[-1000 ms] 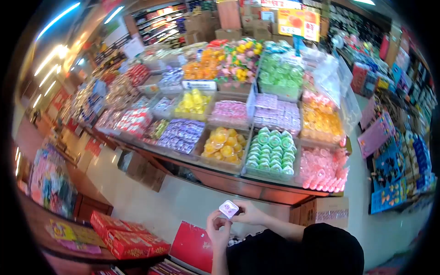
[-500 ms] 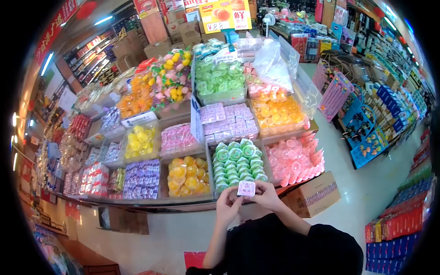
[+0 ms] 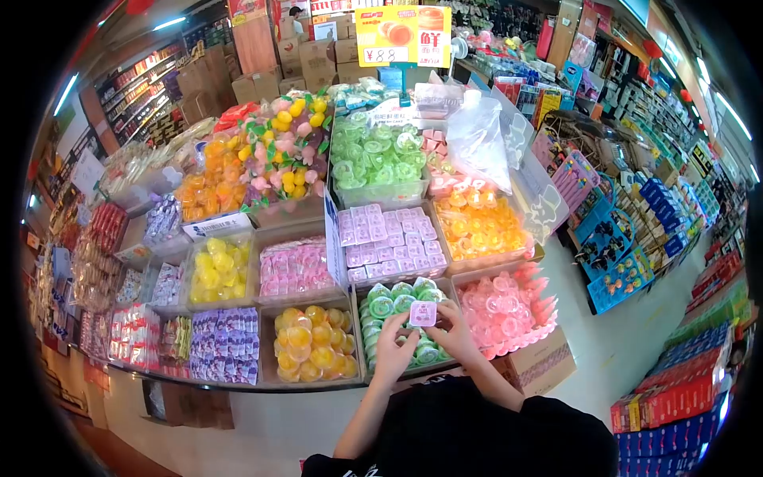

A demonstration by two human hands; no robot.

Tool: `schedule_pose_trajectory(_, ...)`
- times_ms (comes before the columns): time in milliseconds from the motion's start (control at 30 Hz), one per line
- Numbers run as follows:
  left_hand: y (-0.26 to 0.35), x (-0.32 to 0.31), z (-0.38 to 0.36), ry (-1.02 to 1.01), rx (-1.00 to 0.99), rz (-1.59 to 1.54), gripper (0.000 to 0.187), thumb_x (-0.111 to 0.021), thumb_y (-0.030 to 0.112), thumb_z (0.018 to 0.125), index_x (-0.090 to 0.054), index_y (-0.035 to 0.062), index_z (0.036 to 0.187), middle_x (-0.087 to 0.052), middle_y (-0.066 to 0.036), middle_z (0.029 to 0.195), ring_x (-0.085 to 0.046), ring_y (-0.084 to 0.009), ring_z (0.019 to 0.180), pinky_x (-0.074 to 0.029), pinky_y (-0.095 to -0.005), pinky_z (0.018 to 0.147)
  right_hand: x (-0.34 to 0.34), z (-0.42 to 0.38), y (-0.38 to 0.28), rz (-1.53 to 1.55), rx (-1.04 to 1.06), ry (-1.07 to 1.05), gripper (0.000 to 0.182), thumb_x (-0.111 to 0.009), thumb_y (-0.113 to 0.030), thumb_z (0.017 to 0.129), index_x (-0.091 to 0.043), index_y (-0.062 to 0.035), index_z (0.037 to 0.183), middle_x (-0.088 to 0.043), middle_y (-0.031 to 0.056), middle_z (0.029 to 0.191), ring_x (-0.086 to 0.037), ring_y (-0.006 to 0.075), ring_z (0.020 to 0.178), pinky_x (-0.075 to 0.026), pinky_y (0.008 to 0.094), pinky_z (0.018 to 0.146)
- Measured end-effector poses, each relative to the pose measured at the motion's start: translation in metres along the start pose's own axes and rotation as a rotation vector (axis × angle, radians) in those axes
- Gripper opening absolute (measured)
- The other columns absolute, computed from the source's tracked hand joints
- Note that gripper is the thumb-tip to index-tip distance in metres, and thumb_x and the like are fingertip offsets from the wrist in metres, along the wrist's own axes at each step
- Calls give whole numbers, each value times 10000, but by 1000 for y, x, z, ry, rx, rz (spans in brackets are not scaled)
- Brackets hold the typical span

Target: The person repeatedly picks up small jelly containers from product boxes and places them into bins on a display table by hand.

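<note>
A small square jelly cup (image 3: 423, 313) with a pale purple printed lid is pinched between both hands, its top turned up towards me. Closed on its left edge are the fingers of my left hand (image 3: 395, 346); those of my right hand (image 3: 454, 332) grip the right edge. Directly beneath the hands sits a bin of round green jelly cups (image 3: 380, 306), partly covered by them. Behind it, more pale purple square cups (image 3: 389, 238) are stacked in rows, much like the held one.
Around are bins of yellow-orange cups (image 3: 306, 338), pink cups (image 3: 509, 310) and purple packets (image 3: 225, 342). A white divider (image 3: 335, 246) stands upright left of the purple cups. A clear plastic bag (image 3: 481, 143) lies at the back right. A cardboard box (image 3: 540, 362) stands below the display's right corner.
My hands, still holding the jelly cup, now overlap the green cups more. The display appears nearer and lower in view, and the price sign shows more fully.
</note>
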State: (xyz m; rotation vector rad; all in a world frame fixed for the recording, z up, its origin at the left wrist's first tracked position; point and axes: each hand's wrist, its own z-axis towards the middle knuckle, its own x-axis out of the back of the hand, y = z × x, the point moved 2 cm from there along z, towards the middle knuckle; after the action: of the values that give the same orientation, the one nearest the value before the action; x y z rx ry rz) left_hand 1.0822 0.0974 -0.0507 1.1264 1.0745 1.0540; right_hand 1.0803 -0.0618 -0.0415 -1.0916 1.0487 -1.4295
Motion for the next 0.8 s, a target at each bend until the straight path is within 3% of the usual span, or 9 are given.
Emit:
schedule_pose_trajectory(200, -23, -3, 29, 15, 52, -171, 467, -618, -32, 854, -509, -7, 1308, -490, -101, 1183, -674, -168, 842, -567, -259, 608, -2, 33, 22, -1, -72, 23, 397, -727, -38, 790, -598, 5, 1162, -526, 48, 1045, -602, 119, 869, -521, 233, 701)
schedule_pose_trajectory(467, -15, 15, 76, 131, 195, -233, 455, -586, 6, 893, -487, 23, 1337, -588, -113, 1213, -675, -174, 832, -556, -264, 623, -22, 100, 57, -105, -6, -53, 463, -708, -11, 820, -517, 6, 1241, -575, 54, 1099, -625, 116, 928, -535, 249, 742)
schedule_pose_trajectory(500, -19, 18, 84, 143, 218, -230, 462, -573, 10, 899, -474, 15, 1351, -591, -121, 1208, -672, -171, 825, -548, -260, 623, -27, 110, 61, -7, -37, -83, 433, -717, -36, 794, -555, -6, 1195, -545, 72, 1077, -648, 160, 922, -546, 259, 714)
schedule_pose_trajectory(600, -28, 28, 106, 278, 245, -177, 473, -571, 15, 897, -471, 8, 1360, -590, -129, 1207, -671, -169, 815, -542, -257, 611, -49, 133, 83, 185, -179, -87, 440, -695, -17, 801, -537, -1, 1212, -529, 84, 1100, -653, 166, 950, -556, 276, 732)
schedule_pose_trajectory(800, -34, 46, 151, 367, 371, -125, 453, -585, 122, 880, -509, 17, 1314, -660, -95, 1039, -671, -166, 806, -522, -263, 621, -84, 174, 116, 188, -199, -112, 467, -681, -2, 828, -495, 38, 1255, -538, 104, 1141, -645, 187, 970, -571, 308, 732)
